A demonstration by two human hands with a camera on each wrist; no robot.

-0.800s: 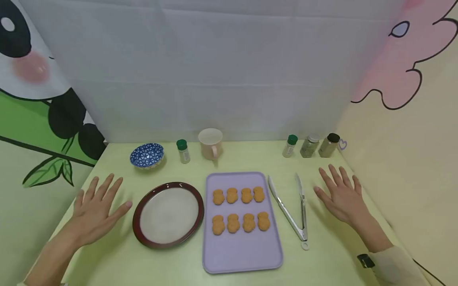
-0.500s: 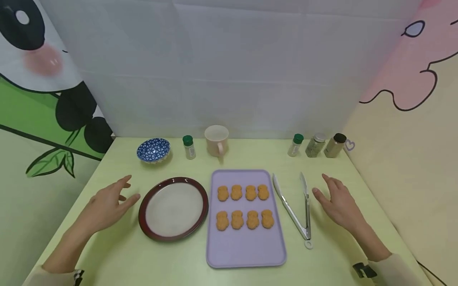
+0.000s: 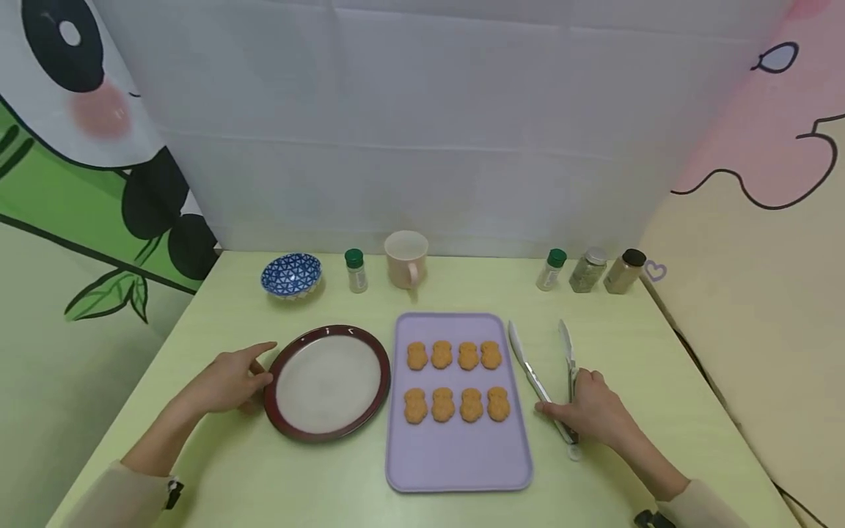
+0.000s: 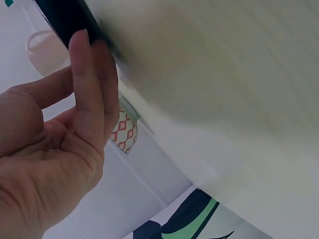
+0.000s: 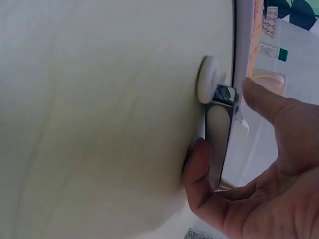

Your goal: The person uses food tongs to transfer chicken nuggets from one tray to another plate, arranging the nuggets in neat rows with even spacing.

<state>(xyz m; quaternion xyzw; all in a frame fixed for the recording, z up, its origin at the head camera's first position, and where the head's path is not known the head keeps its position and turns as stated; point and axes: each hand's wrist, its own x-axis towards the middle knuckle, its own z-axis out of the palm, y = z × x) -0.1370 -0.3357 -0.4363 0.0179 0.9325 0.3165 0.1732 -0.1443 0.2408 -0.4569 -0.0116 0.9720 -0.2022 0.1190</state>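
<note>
In the head view my left hand (image 3: 227, 380) is at the left rim of a round plate (image 3: 330, 385), white with a brown rim. Its index finger points forward, and the thumb tip is right at the rim. From the left wrist, two nearly straight fingers (image 4: 92, 89) overlap the dark plate edge (image 4: 70, 20). My right hand (image 3: 597, 411) grips metal tongs (image 3: 538, 381) near their hinged end, thumb on the near arm and fingers curled at the far arm. A hanging ring (image 5: 208, 79) shows at their end. The tongs stand spread, tips pointing away.
Between plate and tongs lies a lilac tray (image 3: 458, 466) with two rows of brown bear-shaped cookies (image 3: 442, 405). Along the back stand a blue patterned bowl (image 3: 291, 275), a green-capped jar (image 3: 356, 271), a pink mug (image 3: 405, 260) and several spice jars (image 3: 587, 271).
Both hands started spread above the table. The left hand has come down and right to the plate's rim. The right hand has moved in and taken hold of the tongs.
</note>
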